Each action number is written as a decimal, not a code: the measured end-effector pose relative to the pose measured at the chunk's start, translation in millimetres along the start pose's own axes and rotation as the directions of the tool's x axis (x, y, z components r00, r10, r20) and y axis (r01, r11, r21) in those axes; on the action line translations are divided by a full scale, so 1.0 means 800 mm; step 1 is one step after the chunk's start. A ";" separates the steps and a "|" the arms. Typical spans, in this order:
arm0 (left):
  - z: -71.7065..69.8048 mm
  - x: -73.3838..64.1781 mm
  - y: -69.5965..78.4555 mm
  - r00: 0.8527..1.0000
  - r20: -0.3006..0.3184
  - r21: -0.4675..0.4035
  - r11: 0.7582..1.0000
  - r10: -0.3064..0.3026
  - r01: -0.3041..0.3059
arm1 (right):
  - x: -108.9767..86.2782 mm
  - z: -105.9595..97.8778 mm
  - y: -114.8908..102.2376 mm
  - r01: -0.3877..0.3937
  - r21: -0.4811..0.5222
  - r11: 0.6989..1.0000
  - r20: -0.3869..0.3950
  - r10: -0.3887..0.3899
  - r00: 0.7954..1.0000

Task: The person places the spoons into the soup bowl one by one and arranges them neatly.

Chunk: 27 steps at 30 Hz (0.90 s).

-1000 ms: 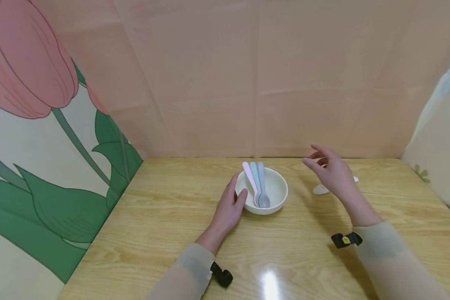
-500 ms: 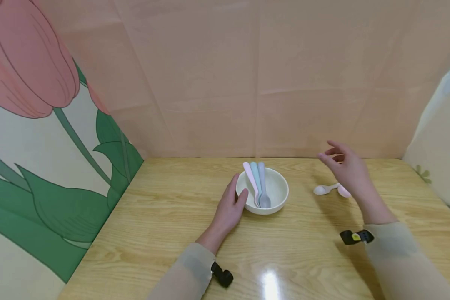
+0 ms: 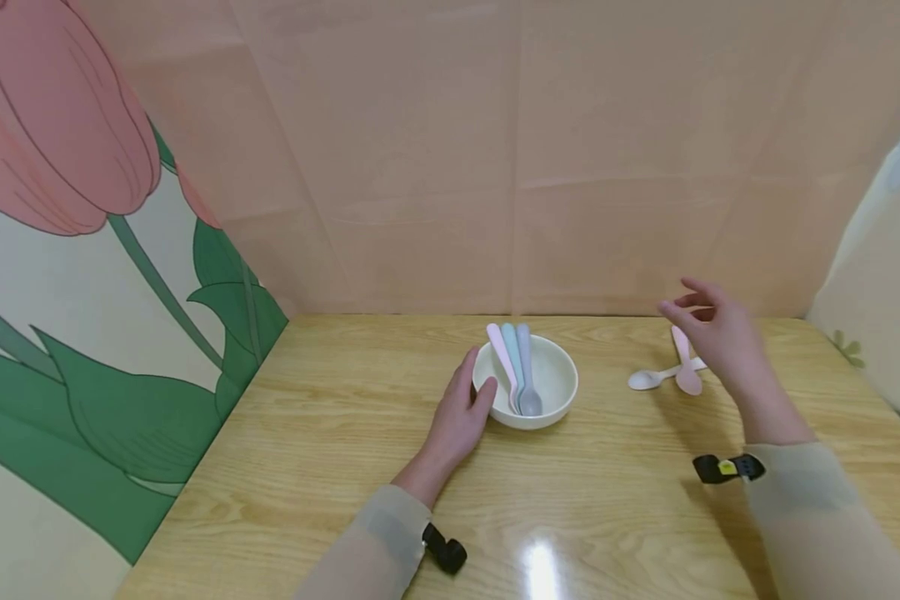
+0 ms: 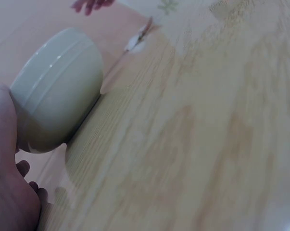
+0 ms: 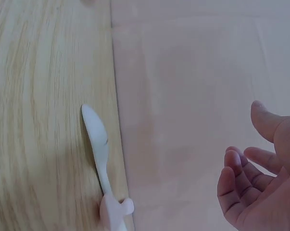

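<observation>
My left hand [image 3: 456, 421] holds a cream bowl [image 3: 558, 379] by its left side, thumb at the near rim and fingers along the outer wall. Three spoons lean together inside it: a pink spoon [image 3: 498, 346], a light blue spoon [image 3: 512, 346] and a grey-lilac spoon [image 3: 529, 402]. To the right, my right hand [image 3: 723, 342] hovers above the table with loosely bent fingers and nothing in them. Below it, a pink spoon [image 3: 688, 381] lies crossed over a white spoon [image 3: 645, 380]. The right wrist view shows the white spoon [image 5: 97, 134] beside the hand.
A wooden table [image 3: 330, 467] carries everything. Behind it rises a pink-beige cloth backdrop [image 3: 420, 208], with a tulip-patterned panel [image 3: 150, 400] on the left and a pale panel [image 3: 885, 308] on the right.
My right hand has moved to the right, away from the bowl, uncovering the pink spoon crossed over the white one. The left hand and bowl stay where they were.
</observation>
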<state>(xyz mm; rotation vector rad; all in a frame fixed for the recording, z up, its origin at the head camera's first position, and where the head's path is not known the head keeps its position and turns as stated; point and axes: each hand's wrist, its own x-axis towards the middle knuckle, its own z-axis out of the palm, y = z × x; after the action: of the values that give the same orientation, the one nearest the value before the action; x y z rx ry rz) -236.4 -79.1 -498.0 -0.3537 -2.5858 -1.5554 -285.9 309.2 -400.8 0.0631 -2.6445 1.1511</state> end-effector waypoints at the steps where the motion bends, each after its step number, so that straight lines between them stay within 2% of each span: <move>1: 0.000 0.000 0.000 1.000 0.000 0.001 1.000 0.000 0.000 | 0.001 -0.001 0.002 0.000 -0.003 1.000 -0.007 0.000 1.000; 6: 0.000 0.000 0.001 1.000 0.001 0.000 1.000 -0.002 0.002 | 0.001 -0.003 0.008 -0.009 -0.012 1.000 -0.018 0.009 1.000; 18: 0.000 -0.001 0.002 1.000 0.007 -0.019 1.000 -0.008 0.008 | 0.004 -0.003 0.046 -0.046 -0.001 0.999 0.022 0.046 0.999; 27: 0.000 -0.001 0.003 1.000 0.004 -0.018 1.000 -0.011 0.011 | 0.003 -0.003 0.061 -0.071 0.004 0.997 0.047 0.071 0.996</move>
<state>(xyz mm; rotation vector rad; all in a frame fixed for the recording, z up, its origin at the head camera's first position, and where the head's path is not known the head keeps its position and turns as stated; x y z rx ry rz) -234.8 -78.7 -496.3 -0.3452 -2.5827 -1.5843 -294.8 344.6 -433.2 -0.0027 -2.7043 1.1939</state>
